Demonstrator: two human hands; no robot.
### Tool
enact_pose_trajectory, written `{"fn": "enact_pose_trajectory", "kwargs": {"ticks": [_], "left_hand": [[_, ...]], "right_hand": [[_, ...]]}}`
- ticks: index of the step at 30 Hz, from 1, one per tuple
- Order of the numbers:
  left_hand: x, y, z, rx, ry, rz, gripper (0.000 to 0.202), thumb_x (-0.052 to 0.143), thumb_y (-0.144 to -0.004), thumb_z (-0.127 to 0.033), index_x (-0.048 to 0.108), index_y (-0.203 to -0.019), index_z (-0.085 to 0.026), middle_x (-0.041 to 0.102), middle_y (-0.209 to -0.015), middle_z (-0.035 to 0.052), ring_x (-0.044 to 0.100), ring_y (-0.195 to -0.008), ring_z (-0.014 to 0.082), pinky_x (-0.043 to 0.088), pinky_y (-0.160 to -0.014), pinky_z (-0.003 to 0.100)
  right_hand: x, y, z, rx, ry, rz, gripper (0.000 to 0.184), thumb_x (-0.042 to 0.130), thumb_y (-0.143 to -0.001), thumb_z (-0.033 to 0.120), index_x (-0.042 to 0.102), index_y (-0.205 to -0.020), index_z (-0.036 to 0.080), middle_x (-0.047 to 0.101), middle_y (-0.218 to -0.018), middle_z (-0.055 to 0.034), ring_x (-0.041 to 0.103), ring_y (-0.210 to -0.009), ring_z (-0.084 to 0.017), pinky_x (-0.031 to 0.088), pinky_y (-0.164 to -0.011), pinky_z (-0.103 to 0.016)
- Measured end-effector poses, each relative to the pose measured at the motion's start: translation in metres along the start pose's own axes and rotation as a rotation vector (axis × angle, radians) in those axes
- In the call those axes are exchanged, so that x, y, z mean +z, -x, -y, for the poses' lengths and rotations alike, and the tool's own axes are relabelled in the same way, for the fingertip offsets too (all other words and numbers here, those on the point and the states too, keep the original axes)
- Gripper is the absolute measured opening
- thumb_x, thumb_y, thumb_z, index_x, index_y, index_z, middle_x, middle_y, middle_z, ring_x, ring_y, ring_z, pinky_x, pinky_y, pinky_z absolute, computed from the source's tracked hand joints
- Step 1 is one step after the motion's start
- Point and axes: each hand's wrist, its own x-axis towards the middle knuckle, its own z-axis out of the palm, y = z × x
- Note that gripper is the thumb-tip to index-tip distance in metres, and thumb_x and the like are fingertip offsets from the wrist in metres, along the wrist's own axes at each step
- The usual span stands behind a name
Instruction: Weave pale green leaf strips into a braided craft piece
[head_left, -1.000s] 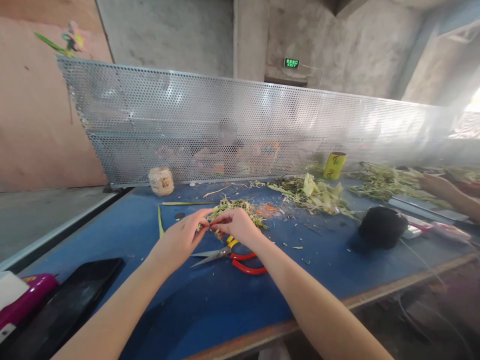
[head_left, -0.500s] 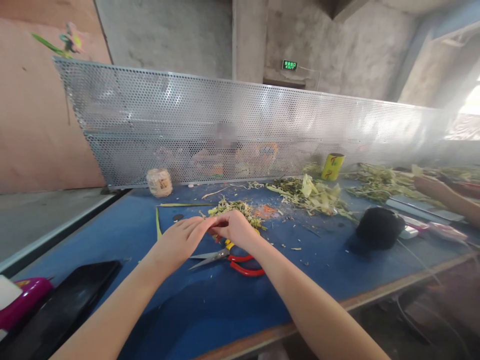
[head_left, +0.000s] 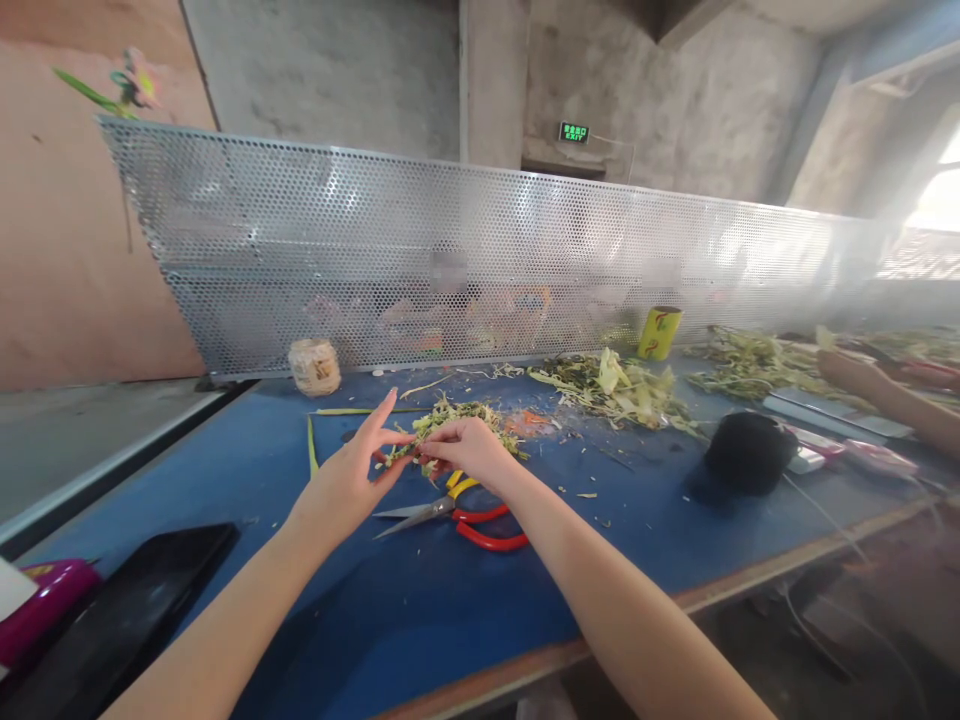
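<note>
My left hand (head_left: pixel 351 478) and my right hand (head_left: pixel 469 450) meet above the blue table (head_left: pixel 420 600), both pinching a thin green leaf strip (head_left: pixel 401 450). The left hand's index finger points up while its thumb and other fingers grip the strip. My right hand's fingers are curled closed on the strip's other end. Just behind them lies a small heap of shredded green leaf scraps (head_left: pixel 465 415). Red-handled scissors (head_left: pixel 457 517) lie open on the table right below my right hand.
A perforated metal screen (head_left: pixel 480 260) runs along the table's back edge. A twine roll (head_left: pixel 314 366), a yellow cup (head_left: pixel 658 332), a larger leaf pile (head_left: pixel 615 385) and a black yarn ball (head_left: pixel 748 452) sit around. A black tablet (head_left: pixel 127 610) lies left. Another person's arm (head_left: pixel 885 395) works far right.
My left hand has lifted slightly and its index finger has straightened upward. The leaf strip now shows stretched between both hands. The camera view shifted a little.
</note>
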Motion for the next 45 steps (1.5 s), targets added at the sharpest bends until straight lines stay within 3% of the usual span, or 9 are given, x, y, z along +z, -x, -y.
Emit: {"fn": "enact_pose_trajectory", "kwargs": {"ticks": [7, 17, 21, 28, 32, 36, 42, 45], "left_hand": [[0.007, 0.0, -0.003, -0.012, -0.007, 0.003, 0.066, 0.043, -0.08, -0.031, 0.008, -0.135, -0.025, 0.067, -0.087, -0.0026, 0.061, -0.068, 0.0131, 0.047, -0.066, 0.024], [0.023, 0.0, 0.002, 0.418, -0.414, -0.123, 0.058, 0.033, -0.081, -0.013, 0.013, -0.136, -0.014, 0.066, -0.085, 0.0089, 0.062, -0.08, 0.0191, 0.047, -0.068, 0.028], [0.024, -0.001, 0.004, 0.493, -0.493, -0.159, 0.06, 0.033, -0.08, -0.011, 0.012, -0.137, -0.015, 0.065, -0.081, 0.0083, 0.062, -0.076, 0.019, 0.048, -0.065, 0.028], [0.023, -0.003, 0.001, 0.462, -0.411, -0.207, 0.062, 0.036, -0.083, -0.019, 0.005, -0.137, -0.016, 0.066, -0.078, 0.0052, 0.063, -0.071, 0.0181, 0.048, -0.062, 0.026], [0.023, -0.002, -0.002, 0.36, -0.345, -0.185, 0.065, 0.037, -0.083, -0.024, 0.001, -0.137, -0.017, 0.067, -0.083, 0.0047, 0.064, -0.077, 0.0189, 0.049, -0.062, 0.026], [0.023, 0.0, -0.002, 0.253, -0.278, -0.16, 0.067, 0.039, -0.082, -0.024, 0.0, -0.137, -0.018, 0.067, -0.077, 0.0021, 0.064, -0.071, 0.0172, 0.048, -0.055, 0.023], [0.026, -0.001, 0.008, 0.55, -0.413, -0.128, 0.062, 0.035, -0.083, -0.015, 0.006, -0.137, -0.015, 0.064, -0.081, 0.0075, 0.06, -0.074, 0.0175, 0.047, -0.064, 0.024], [0.027, -0.002, 0.009, 0.612, -0.456, -0.145, 0.063, 0.034, -0.082, -0.011, 0.004, -0.138, -0.014, 0.062, -0.082, 0.0091, 0.059, -0.074, 0.0178, 0.047, -0.066, 0.025]], "right_hand": [[0.001, 0.0, -0.002, 0.045, -0.06, 0.009, 0.008, 0.068, -0.061, 0.018, 0.064, -0.058, 0.012, 0.059, -0.051, 0.0023, 0.052, -0.042, -0.007, 0.048, -0.054, -0.024], [0.0, -0.002, -0.001, 0.18, -0.148, -0.038, 0.015, 0.069, -0.059, 0.013, 0.059, -0.047, 0.013, 0.054, -0.041, 0.0037, 0.052, -0.039, -0.007, 0.047, -0.049, -0.02], [0.001, -0.003, 0.0, 0.219, -0.147, -0.045, 0.017, 0.064, -0.063, 0.008, 0.06, -0.047, 0.013, 0.055, -0.042, 0.0034, 0.052, -0.039, -0.007, 0.047, -0.049, -0.02], [-0.002, -0.001, 0.004, 0.188, -0.179, -0.044, 0.021, 0.058, -0.069, 0.004, 0.059, -0.049, 0.012, 0.057, -0.043, 0.0028, 0.054, -0.039, -0.006, 0.048, -0.049, -0.018], [-0.004, -0.002, 0.002, 0.181, -0.176, -0.038, 0.023, 0.056, -0.07, 0.003, 0.058, -0.049, 0.012, 0.057, -0.044, 0.0033, 0.053, -0.038, -0.005, 0.047, -0.046, -0.016], [-0.003, -0.002, 0.001, 0.181, -0.162, -0.014, 0.014, 0.064, -0.065, 0.01, 0.059, -0.053, 0.013, 0.056, -0.042, 0.0041, 0.053, -0.038, -0.005, 0.046, -0.045, -0.015], [-0.002, 0.001, 0.003, 0.187, -0.121, -0.027, 0.017, 0.071, -0.058, 0.021, 0.059, -0.05, 0.013, 0.053, -0.041, 0.0056, 0.051, -0.038, -0.004, 0.046, -0.048, -0.016], [-0.003, 0.001, 0.003, 0.149, -0.1, -0.025, 0.017, 0.072, -0.056, 0.024, 0.061, -0.051, 0.013, 0.054, -0.044, 0.0056, 0.051, -0.04, -0.005, 0.046, -0.052, -0.019]]}}
